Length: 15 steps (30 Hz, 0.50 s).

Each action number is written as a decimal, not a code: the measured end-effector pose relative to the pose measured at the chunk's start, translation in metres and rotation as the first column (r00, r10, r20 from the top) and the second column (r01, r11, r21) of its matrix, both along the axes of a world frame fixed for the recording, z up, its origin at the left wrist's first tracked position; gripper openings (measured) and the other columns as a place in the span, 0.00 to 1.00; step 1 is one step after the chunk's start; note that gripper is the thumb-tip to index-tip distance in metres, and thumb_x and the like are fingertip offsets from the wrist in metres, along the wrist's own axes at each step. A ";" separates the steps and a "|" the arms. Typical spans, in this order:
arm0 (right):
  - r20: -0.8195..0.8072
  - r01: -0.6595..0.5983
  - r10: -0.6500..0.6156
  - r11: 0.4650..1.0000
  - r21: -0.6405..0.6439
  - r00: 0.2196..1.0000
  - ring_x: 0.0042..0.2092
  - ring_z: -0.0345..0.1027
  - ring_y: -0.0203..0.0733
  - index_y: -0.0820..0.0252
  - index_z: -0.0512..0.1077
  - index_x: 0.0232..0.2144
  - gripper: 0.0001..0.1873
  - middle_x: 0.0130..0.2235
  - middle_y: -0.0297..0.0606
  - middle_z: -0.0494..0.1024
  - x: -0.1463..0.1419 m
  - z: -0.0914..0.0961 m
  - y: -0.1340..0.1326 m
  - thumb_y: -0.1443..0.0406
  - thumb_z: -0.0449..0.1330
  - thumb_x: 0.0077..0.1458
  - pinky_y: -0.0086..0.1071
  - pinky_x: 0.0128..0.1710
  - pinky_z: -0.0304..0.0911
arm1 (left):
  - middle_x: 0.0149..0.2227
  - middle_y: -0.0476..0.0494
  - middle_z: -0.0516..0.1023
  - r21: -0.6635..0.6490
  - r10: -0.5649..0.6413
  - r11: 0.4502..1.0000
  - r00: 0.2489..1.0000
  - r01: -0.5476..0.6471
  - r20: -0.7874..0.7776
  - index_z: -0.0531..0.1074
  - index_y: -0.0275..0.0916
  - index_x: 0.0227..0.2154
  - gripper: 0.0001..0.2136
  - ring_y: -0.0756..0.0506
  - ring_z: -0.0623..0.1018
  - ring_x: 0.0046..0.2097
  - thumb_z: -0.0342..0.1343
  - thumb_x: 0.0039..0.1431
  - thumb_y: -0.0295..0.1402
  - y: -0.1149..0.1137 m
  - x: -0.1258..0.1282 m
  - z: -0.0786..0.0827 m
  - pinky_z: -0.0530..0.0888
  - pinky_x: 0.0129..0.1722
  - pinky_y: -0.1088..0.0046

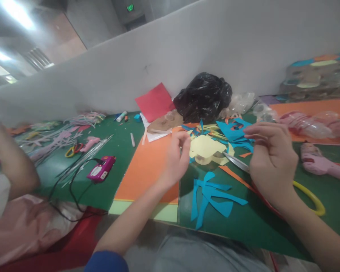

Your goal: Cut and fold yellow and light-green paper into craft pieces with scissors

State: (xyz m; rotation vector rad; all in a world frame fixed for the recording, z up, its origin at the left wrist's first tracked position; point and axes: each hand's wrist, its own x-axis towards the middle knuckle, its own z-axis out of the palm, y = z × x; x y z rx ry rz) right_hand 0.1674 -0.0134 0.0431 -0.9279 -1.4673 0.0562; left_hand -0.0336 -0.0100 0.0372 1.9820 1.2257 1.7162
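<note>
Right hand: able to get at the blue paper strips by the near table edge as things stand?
Likely yes: the right hand is close and nothing visible covers the blue paper strips. The scissors it appears to hold may hinder pickup, though.

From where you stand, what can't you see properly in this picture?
In the head view:
- Scissors: the right hand hides their middle.
- Black bag: its dark plastic hides anything inside.
- Another person's arm: the left edge cuts off its hand.
- Green sign: too small and blurred to read.
</note>
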 end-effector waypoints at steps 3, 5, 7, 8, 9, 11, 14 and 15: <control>-0.061 0.039 -0.038 0.999 0.020 0.997 0.44 0.68 0.41 0.58 0.72 0.35 0.15 0.40 0.41 0.72 0.005 0.001 0.002 0.77 0.49 0.54 0.38 0.42 0.67 | 0.32 0.51 0.64 -0.142 0.062 0.990 0.960 -0.024 0.271 0.64 0.42 0.37 0.08 0.52 0.65 0.31 0.50 0.68 0.40 0.008 -0.004 0.003 0.67 0.32 0.76; -0.109 0.054 -0.050 0.998 0.035 0.993 0.42 0.69 0.41 0.58 0.72 0.32 0.14 0.38 0.39 0.72 0.009 0.000 0.006 0.76 0.50 0.52 0.39 0.42 0.66 | 0.30 0.52 0.62 -0.206 0.094 0.979 0.907 -0.009 0.410 0.64 0.42 0.36 0.09 0.52 0.63 0.29 0.53 0.66 0.41 0.013 -0.007 0.005 0.65 0.30 0.76; -0.179 0.072 -0.052 0.992 0.106 0.982 0.38 0.69 0.41 0.57 0.69 0.25 0.11 0.33 0.36 0.72 0.012 -0.001 0.009 0.75 0.51 0.48 0.40 0.40 0.65 | 0.27 0.54 0.59 -0.247 0.112 0.969 0.858 0.018 0.501 0.63 0.42 0.35 0.09 0.52 0.61 0.27 0.54 0.66 0.41 0.017 -0.011 0.004 0.63 0.28 0.77; -0.219 0.087 -0.051 0.983 0.162 0.974 0.35 0.68 0.40 0.56 0.67 0.21 0.10 0.30 0.35 0.71 0.012 0.000 0.010 0.75 0.52 0.46 0.39 0.38 0.64 | 0.26 0.54 0.57 -0.262 0.117 0.965 0.838 0.032 0.533 0.62 0.42 0.34 0.10 0.53 0.60 0.27 0.54 0.66 0.40 0.020 -0.012 0.003 0.63 0.27 0.77; -0.256 0.103 -0.046 0.972 0.211 0.965 0.32 0.67 0.40 0.56 0.65 0.18 0.10 0.27 0.33 0.69 0.012 0.001 0.009 0.74 0.53 0.45 0.38 0.35 0.63 | 0.26 0.55 0.57 -0.275 0.119 0.960 0.822 0.047 0.557 0.62 0.42 0.34 0.10 0.53 0.59 0.26 0.54 0.66 0.40 0.022 -0.014 0.002 0.62 0.27 0.78; -0.312 0.104 -0.019 0.960 0.259 0.950 0.27 0.63 0.40 0.55 0.61 0.14 0.14 0.22 0.33 0.65 0.011 0.005 0.003 0.71 0.55 0.47 0.39 0.31 0.62 | 0.25 0.55 0.56 -0.294 0.122 0.953 0.803 0.069 0.583 0.61 0.42 0.34 0.10 0.53 0.58 0.25 0.54 0.66 0.40 0.025 -0.018 -0.001 0.61 0.26 0.78; -0.331 0.037 0.024 0.983 0.178 0.943 0.24 0.59 0.43 0.51 0.60 0.13 0.19 0.20 0.35 0.63 0.018 0.008 -0.021 0.62 0.55 0.54 0.47 0.32 0.63 | 0.25 0.56 0.55 -0.297 0.132 0.954 0.823 0.047 0.552 0.61 0.42 0.34 0.09 0.53 0.58 0.25 0.52 0.67 0.40 0.028 -0.022 -0.005 0.61 0.25 0.79; -0.308 0.039 -0.010 0.995 0.089 0.951 0.25 0.61 0.46 0.50 0.61 0.15 0.18 0.21 0.36 0.64 0.025 0.007 -0.030 0.61 0.56 0.55 0.51 0.35 0.63 | 0.25 0.55 0.56 -0.284 0.139 0.959 0.846 0.016 0.514 0.61 0.42 0.35 0.08 0.53 0.59 0.25 0.51 0.67 0.39 0.027 -0.023 -0.005 0.63 0.26 0.78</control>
